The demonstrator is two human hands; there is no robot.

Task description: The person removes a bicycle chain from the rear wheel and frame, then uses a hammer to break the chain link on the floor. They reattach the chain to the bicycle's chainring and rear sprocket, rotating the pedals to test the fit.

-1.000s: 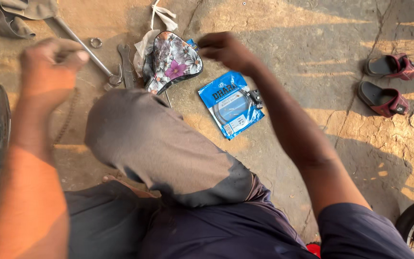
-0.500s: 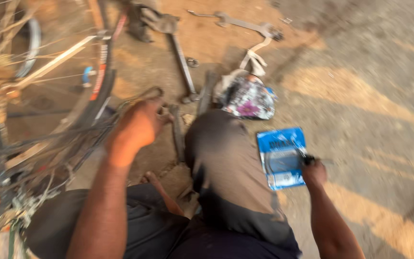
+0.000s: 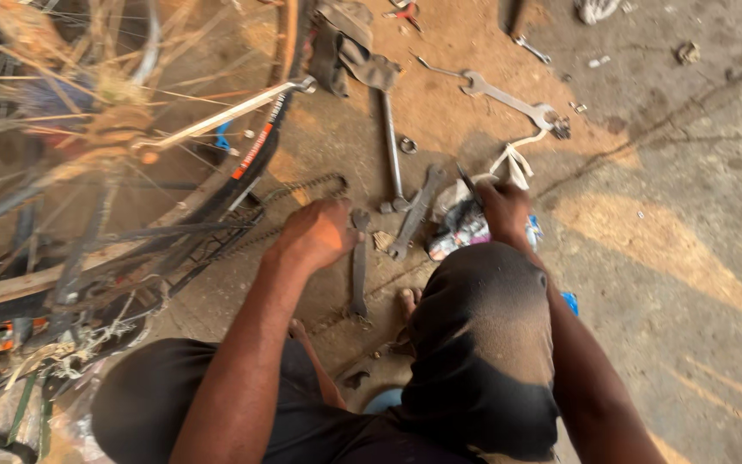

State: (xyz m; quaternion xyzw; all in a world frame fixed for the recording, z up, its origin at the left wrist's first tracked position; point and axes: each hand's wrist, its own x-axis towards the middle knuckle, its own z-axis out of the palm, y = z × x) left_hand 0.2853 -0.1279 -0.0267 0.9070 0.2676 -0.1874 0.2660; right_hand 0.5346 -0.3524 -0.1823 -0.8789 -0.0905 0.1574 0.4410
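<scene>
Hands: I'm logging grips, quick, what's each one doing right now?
Left hand: closed in a fist by the flat wrench; contents cannot be told.
Right hand: closed on a thin dark tool.

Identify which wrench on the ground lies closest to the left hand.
The dark flat wrench directly beside the left hand; the other wrenches lie farther right and farther up the ground.
</scene>
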